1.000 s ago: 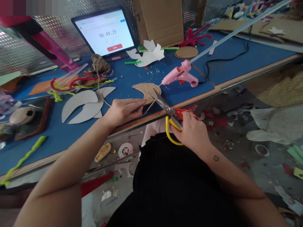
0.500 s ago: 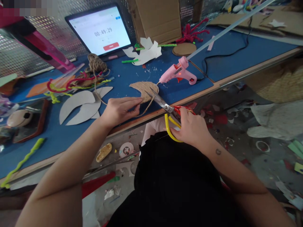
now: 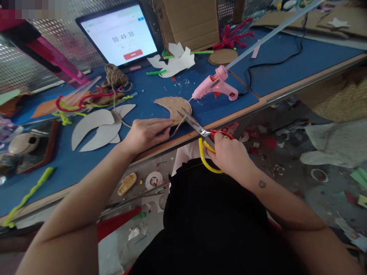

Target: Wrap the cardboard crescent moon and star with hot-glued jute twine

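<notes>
A curved piece covered in brown twine [image 3: 175,107] lies near the table's front edge. My left hand [image 3: 149,133] pinches its lower left edge between thumb and fingers. In my right hand [image 3: 229,152] are scissors [image 3: 202,132] with red and yellow handles. Their blades are slightly apart over the right part of the piece, around a loose strand of twine [image 3: 178,125]. From the twine ball [image 3: 116,76] a strand runs down towards my left hand. The pink glue gun [image 3: 215,84] rests just right of the piece, its nozzle pointing at it.
Grey-white curved cutouts [image 3: 94,128] lie left of my left hand. Behind stand a tablet showing a timer [image 3: 122,36] and a cardboard box [image 3: 190,23]. White leaf-like paper [image 3: 179,63], a cardboard oval [image 3: 223,57] and a black cord [image 3: 275,65] are on the blue table [image 3: 137,91].
The scissor blades have drawn slightly closer together around the twine strand. My left hand keeps its hold on the piece. The tablet's timer reads one second more.
</notes>
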Motion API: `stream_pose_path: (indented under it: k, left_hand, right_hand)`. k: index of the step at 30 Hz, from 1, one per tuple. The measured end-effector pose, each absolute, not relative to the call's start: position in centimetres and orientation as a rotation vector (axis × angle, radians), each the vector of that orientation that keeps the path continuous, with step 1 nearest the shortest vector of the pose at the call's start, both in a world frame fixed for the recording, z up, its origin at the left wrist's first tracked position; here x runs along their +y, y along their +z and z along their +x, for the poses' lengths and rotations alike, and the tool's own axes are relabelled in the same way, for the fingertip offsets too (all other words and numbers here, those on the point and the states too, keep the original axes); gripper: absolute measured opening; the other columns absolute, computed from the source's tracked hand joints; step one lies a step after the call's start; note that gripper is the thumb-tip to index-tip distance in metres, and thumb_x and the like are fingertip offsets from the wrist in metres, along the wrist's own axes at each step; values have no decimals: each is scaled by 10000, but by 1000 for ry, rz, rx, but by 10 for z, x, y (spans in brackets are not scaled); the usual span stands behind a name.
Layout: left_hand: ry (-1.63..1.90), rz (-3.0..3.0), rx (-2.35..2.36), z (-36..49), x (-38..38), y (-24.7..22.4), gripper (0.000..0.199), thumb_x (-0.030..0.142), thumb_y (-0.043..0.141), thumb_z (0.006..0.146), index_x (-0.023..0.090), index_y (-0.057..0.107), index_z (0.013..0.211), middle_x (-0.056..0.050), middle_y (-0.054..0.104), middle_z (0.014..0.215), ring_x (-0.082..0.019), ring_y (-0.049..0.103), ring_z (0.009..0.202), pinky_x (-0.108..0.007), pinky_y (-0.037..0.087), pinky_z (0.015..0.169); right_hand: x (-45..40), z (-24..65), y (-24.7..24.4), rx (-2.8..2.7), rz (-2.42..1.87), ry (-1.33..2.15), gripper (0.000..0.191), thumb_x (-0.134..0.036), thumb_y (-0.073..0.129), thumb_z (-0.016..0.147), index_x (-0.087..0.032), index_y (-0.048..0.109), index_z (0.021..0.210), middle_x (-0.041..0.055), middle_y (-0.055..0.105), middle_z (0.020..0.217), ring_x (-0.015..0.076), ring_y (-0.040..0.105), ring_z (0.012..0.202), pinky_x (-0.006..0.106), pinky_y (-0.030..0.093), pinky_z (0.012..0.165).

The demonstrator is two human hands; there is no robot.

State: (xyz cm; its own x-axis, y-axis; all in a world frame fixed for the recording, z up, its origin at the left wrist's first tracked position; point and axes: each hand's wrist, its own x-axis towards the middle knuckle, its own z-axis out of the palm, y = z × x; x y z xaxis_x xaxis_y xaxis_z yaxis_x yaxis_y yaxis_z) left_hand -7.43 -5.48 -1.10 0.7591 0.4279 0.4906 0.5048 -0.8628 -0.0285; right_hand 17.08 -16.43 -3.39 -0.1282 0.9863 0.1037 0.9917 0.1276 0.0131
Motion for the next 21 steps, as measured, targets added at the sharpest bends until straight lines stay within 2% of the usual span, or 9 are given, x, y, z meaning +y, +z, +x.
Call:
stream_pose_path:
  k: [7,11,18,21]
  left_hand:
    - [-685,-2803,-755,-76,-54,-13,260,246,548,890,286,711,1088,-7,756,1009,-174,740,875,-246,625,784]
    - [-696,-2786,-727,-76,-55,-14,250,250,544,894,276,709,1080,-5,758,1000,-163,739,876,-223,618,784]
    - [-733,-2749,-659,-74,-57,-15,212,226,565,872,214,718,1018,-41,761,978,-182,745,844,-239,629,750]
    - [-750,-2740,-681,-74,-60,-15,207,229,559,870,196,719,997,-47,760,983,-190,743,854,-250,632,735]
  right_hand:
    - [-164,170,-32,-2310,-2070,-85,348,-412,457,936,-82,568,939,130,645,652,218,631,536,271,364,464]
    - [-161,171,-33,-2324,-2062,-101,221,-289,497,910,-87,585,903,136,655,646,223,637,547,265,345,469]
    - [-182,200,-23,-2312,-1975,-174,405,-490,444,902,-110,583,930,89,624,619,191,582,483,252,273,451]
    - [-196,229,-21,-2239,-1876,-224,444,-523,356,925,-148,585,862,48,574,546,189,552,452,261,265,457]
